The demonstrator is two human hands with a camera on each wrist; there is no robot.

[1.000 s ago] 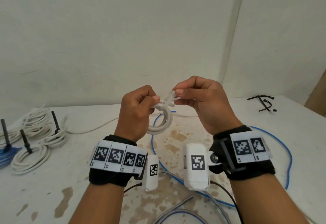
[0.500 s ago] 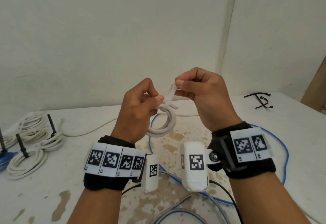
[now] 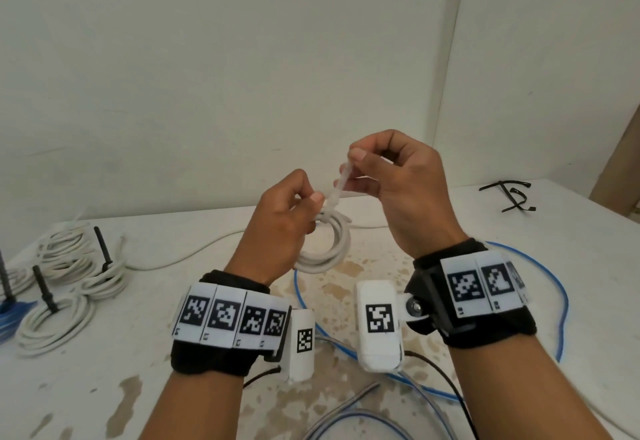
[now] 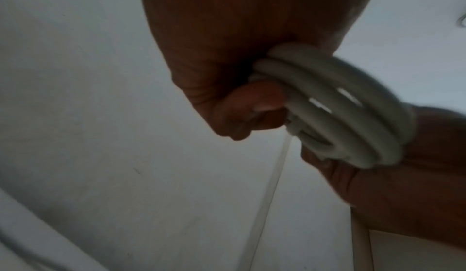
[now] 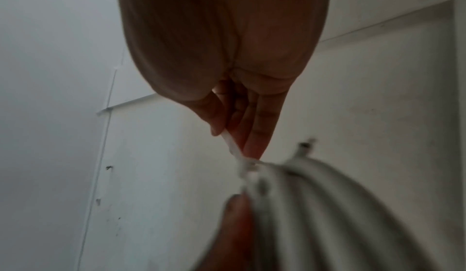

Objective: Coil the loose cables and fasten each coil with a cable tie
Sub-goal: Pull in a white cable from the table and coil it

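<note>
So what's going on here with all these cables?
A person is bundling cables. The left hand holds a small white cable coil above the table, while the right hand pinches the tail of a pale cable tie wrapped around it. Several tied coils lie at the left; a loose blue cable waits nearby.

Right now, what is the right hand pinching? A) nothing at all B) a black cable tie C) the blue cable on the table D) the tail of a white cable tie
D: the right hand pinches the tail of the white cable tie, which runs up from the white coil that the left hand holds above the table.
</note>
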